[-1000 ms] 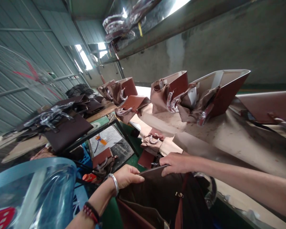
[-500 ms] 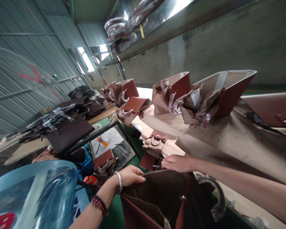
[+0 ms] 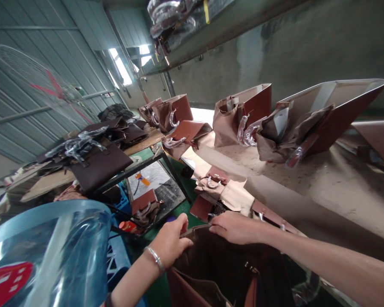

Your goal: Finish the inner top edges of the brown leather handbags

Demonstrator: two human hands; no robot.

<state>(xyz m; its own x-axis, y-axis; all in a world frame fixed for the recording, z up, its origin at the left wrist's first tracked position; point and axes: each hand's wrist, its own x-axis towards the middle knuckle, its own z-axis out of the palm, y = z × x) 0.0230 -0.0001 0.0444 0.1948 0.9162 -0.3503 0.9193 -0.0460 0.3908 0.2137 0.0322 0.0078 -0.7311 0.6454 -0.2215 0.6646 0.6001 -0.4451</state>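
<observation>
A brown handbag [image 3: 220, 262] with a dark lining gapes upward right below me. My left hand [image 3: 174, 239], wearing a silver bangle, is closed on the far left corner of its rim, thumb on the inner side. Along the same rim, a little to the right, my right hand [image 3: 233, 227] grips the edge with its fingers bent over it. A metal clasp shows inside the bag, and a plastic-wrapped handle hangs at its right side. The bag's lower part is out of frame.
A large blue plastic water container [image 3: 80, 256] stands close on the left. Several brown bags line the bench [image 3: 333, 192] at right. Dark bags [image 3: 99, 170] are piled at left, near a fan [image 3: 59, 89]. An orange bottle [image 3: 143, 179] lies on a lower shelf.
My view has shifted, so the surroundings sit differently. My left hand's fingers have lifted and curled more at the rim; my right hand has slid slightly left along it.
</observation>
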